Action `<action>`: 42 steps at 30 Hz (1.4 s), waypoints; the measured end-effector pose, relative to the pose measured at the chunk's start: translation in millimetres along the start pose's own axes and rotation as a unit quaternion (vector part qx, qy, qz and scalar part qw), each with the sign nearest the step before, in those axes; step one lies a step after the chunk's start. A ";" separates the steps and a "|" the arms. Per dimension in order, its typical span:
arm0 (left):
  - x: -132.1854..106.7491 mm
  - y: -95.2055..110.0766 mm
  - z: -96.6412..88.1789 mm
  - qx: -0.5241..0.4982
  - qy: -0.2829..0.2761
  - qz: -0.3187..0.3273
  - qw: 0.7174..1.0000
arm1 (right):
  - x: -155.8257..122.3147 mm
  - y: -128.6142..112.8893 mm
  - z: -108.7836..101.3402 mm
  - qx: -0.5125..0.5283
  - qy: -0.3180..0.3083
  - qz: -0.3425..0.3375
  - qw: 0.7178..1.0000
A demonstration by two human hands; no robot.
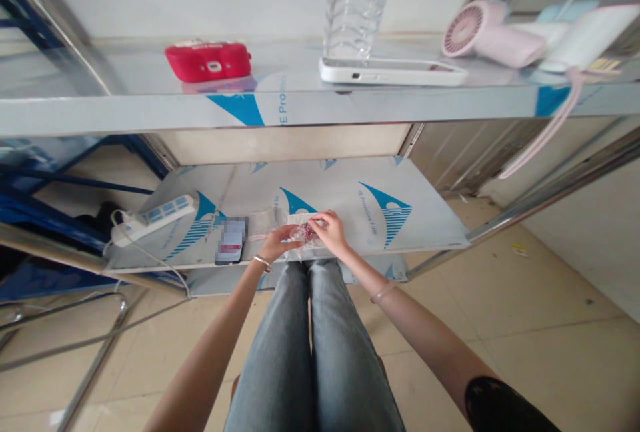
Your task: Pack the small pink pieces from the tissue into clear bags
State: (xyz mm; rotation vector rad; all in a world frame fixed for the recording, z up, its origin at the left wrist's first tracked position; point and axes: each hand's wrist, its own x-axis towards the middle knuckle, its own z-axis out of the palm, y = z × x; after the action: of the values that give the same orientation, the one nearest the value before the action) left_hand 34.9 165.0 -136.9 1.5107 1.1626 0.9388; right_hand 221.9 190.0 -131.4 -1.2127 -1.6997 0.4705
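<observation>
Close together over the front edge of the lower shelf (345, 215), both my hands work on one small cluster of things. My left hand (278, 243) pinches a small clear plastic piece (297, 233), perhaps a packet or a container. My right hand (331, 231) is closed, its fingertips on a dark red, white-dotted thing (311, 232) that looks like beads. Its exact kind is too small to tell. A whitish clear sheet or bag lies beneath the fingers. To the left are a clear plastic bag (261, 222) and a phone (231, 241) lying flat.
A white power strip (153, 220) with a cable lies left on the lower shelf. The upper shelf (300, 102) overhangs with a red case (209, 61), a white-cased phone (390, 73), a clear bottle (357, 5) and a pink hand fan (493, 33), its strap hanging down.
</observation>
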 end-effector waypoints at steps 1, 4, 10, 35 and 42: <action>-0.1 0.1 0.2 -0.001 -0.002 0.000 1.000 | 1.3 -6.5 -0.9 0.007 -0.005 -0.007 1.000; 0.0 -0.6 -0.5 0.000 -0.005 0.004 1.000 | 1.1 -18.9 -1.5 0.009 -0.048 -0.036 0.998; 1.2 -4.6 -4.5 -0.016 0.007 -0.005 1.000 | -2.3 -6.6 4.2 -0.012 -0.070 -0.043 0.997; -0.3 -11.3 -12.3 -0.033 -0.006 -0.018 0.999 | -30.4 54.9 17.5 -0.169 -0.104 0.036 0.979; -0.2 -9.4 -10.1 -0.040 -0.007 -0.031 0.999 | 0.1 9.2 2.9 -0.028 -0.024 0.010 0.999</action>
State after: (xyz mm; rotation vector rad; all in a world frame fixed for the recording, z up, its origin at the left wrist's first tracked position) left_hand 23.2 167.9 -143.8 1.4072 1.1414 0.9218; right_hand 224.1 194.7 -139.6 -1.2680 -1.7527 0.4704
